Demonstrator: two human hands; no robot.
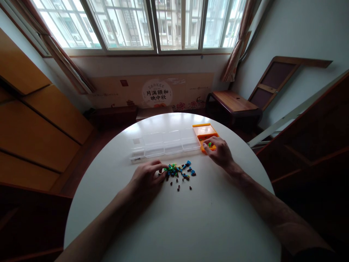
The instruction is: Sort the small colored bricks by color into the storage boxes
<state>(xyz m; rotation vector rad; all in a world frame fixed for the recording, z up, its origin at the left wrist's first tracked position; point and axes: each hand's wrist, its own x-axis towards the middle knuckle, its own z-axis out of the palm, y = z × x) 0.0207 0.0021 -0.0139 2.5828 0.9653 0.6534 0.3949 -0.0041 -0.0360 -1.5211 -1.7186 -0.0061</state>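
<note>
A loose pile of small toy building bricks (172, 169), green, blue, yellow and dark brown, lies on the white round table (174, 225). My left hand (148, 174) rests at the pile's left edge, its fingers bent and apart, fingertips touching the bricks. Over an orange box (205, 137) with its lid open, my right hand (219, 151) is closed in a pinch. A small green brick (209, 144) shows between its thumb and forefinger. The hand hides part of the box's inside.
A clear plastic case (163, 143) with compartments stands open beyond the pile, touching or close beside the orange box. Several dark bricks (178, 188) lie scattered nearer me. Past the table, a wooden bench (236, 102) stands by the window wall.
</note>
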